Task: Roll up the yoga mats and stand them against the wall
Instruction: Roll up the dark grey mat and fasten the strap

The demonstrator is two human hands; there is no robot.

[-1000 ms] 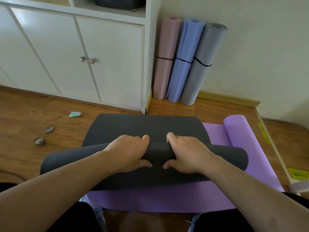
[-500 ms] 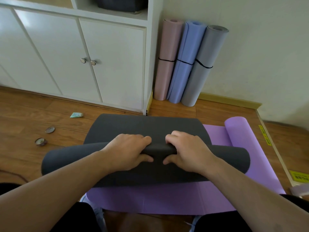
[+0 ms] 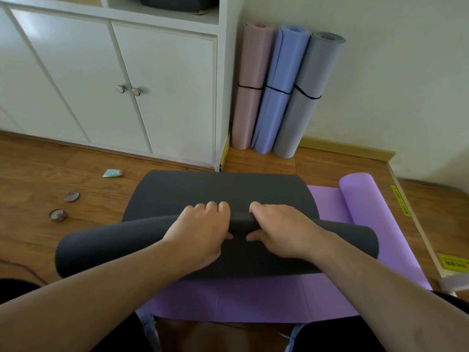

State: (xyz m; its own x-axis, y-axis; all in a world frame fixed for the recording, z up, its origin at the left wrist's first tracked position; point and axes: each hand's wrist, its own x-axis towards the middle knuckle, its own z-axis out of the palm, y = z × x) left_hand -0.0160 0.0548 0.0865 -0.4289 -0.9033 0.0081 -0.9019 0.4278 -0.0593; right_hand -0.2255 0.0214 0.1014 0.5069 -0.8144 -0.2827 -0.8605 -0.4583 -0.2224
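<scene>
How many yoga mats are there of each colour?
Pink mat, rolled, standing at the wall: 1
Blue mat, rolled, standing: 1
Grey mat, rolled, standing: 1
Dark grey mat, half rolled on the floor, gripped by the left hand and right hand: 1
Purple mat, on the floor under it: 1
Total: 5
</scene>
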